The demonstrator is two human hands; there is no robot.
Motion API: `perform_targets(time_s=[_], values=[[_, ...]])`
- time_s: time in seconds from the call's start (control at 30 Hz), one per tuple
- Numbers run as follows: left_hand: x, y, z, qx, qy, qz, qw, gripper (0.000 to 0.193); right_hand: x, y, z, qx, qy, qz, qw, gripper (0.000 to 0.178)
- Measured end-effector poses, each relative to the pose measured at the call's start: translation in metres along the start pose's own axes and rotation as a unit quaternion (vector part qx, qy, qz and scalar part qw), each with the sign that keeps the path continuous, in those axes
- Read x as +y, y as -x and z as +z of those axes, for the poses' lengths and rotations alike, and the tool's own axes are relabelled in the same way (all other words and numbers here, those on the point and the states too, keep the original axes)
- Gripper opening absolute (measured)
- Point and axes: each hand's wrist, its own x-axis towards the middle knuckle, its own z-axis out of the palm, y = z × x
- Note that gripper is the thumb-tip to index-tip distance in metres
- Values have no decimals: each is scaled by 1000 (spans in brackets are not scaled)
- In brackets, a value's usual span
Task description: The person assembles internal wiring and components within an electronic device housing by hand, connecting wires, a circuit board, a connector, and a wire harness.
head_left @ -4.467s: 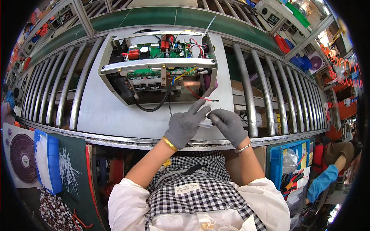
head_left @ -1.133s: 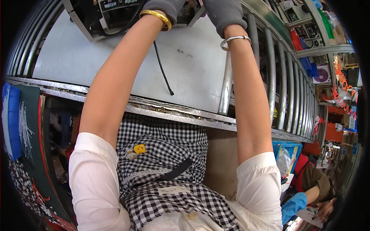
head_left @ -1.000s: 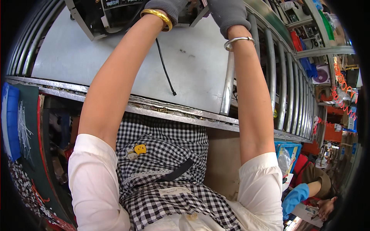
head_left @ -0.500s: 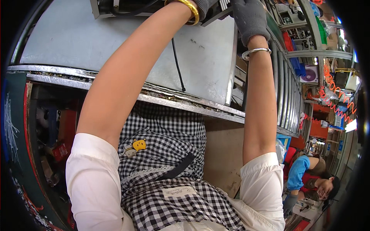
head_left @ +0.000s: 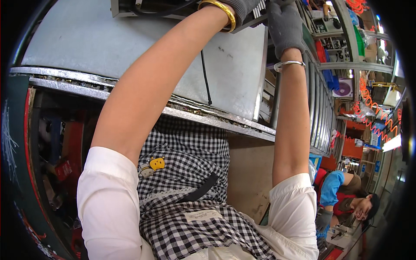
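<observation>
Both my hands reach to the upper edge of the view in grey knit gloves. My left hand [head_left: 243,6] lies against a metal-framed unit [head_left: 125,9] with a dark inside and a black cable [head_left: 162,11]; its fingers are cut off by the picture's edge. Just right of the unit's slatted end is my right hand [head_left: 286,29], back of the glove up. Its fingertips meet a dark part at the top edge, and their grip is hidden. A thin black cable tie [head_left: 206,78] lies on the grey metal tabletop [head_left: 143,47] between my forearms.
A metal edge rail [head_left: 208,113] runs along the table front. To the right is a roller conveyor [head_left: 320,104], with orange coiled hoses [head_left: 368,104] and shelving beyond. A co-worker with blue sleeves [head_left: 333,187] sits at lower right. Dark shelves with boxes [head_left: 64,170] stand at lower left.
The view has shifted slightly, so the unit, the cable tie and my left arm appear a little farther right. My right hand sits slightly lower in the picture. Both hands stay at the unit.
</observation>
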Motion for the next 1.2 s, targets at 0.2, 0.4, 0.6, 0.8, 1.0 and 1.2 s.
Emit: perform_targets(time_s=[0.2, 0.4, 0.6, 0.8, 1.0, 1.2], values=[[4, 0, 7, 21, -17, -35, 999, 50, -2, 2, 6, 40, 34, -12, 999, 30], [5, -12, 17, -30, -46, -103, 993, 41, 6, 1, 11, 13, 70, 3, 997, 32], [7, -11, 20, -29, -12, -117, 993, 40, 14, 4, 16, 65, 95, -49, 992, 36], [10, -5, 13, 6, 43, -120, 992, 42, 10, 4, 17, 61, 117, -53, 990, 37], [14, 25, -9, -26, -14, -2, 1000, 26, -6, 10, 9, 17, 114, -13, 993, 44], [-7, 75, -15, -77, -260, 74, 960, 46, 4, 12, 17, 14, 104, -4, 994, 42]])
